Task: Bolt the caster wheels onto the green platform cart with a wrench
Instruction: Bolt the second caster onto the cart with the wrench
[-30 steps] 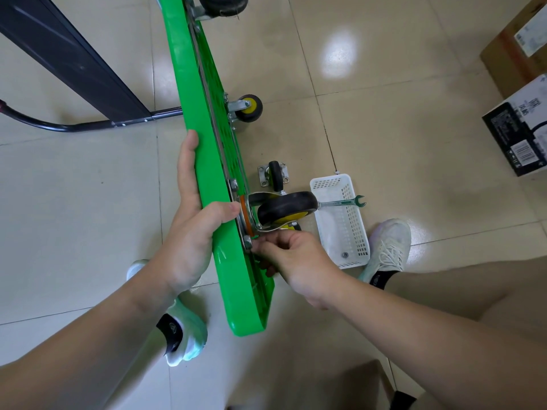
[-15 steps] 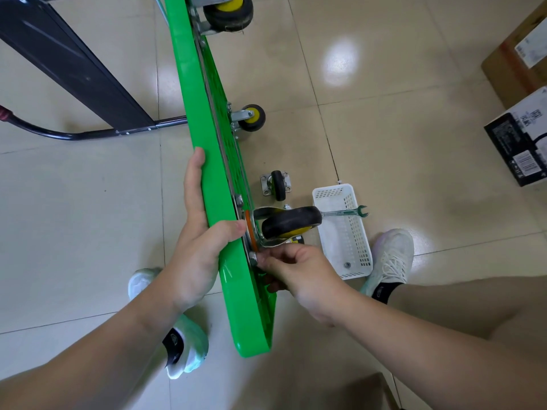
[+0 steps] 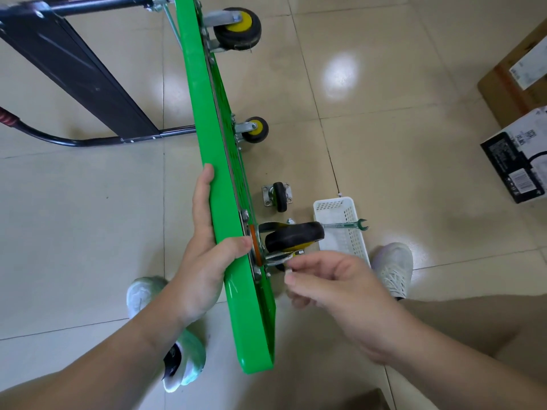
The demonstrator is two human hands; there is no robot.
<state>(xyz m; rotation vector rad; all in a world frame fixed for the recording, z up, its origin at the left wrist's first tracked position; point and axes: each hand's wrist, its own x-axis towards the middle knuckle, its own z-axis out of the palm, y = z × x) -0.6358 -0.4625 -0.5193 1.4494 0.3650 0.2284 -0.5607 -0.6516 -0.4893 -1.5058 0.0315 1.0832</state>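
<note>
Fingers [image 3: 204, 196] of the left hand [image 3: 204, 261] are laid straight and close together along the left face of the green platform cart [image 3: 213, 143]. The thumb is hooked over its upper edge, so the deck is clamped and held on edge on the tiled floor [image 3: 88, 232]. The black handle [image 3: 88, 140] is seen at the far left.

Two wheels are noted already mounted on the underside: the far caster [image 3: 236, 28] and the middle caster [image 3: 257, 130]. The near caster [image 3: 293, 238] is seated close to the deck's near corner, with its mounting plate [image 3: 256, 255] just beside the thumb.

The right hand [image 3: 340, 294] is held just beside that plate, apart from it. Its fingertips [image 3: 296, 264] are curled inward, with thumb and forefinger brought close. Whether a nut or bolt is pinched cannot be told.

A loose caster [image 3: 279, 196] lies on the floor beyond, near a white basket [image 3: 334, 207]. The wrench [image 3: 352, 224] is rested across the basket's rim, untouched. Cardboard boxes [image 3: 515, 72] stand at the far right.

The fasteners of the near plate are judged to be at the hand-starting stage. It is recommended that each bolt be started by hand and run in square before the wrench is taken up. The plate should be kept flush while the deck is steadied, and final tightening should be shared evenly across the bolts. Cross-threading and a slipping deck are considered the main risks.
</note>
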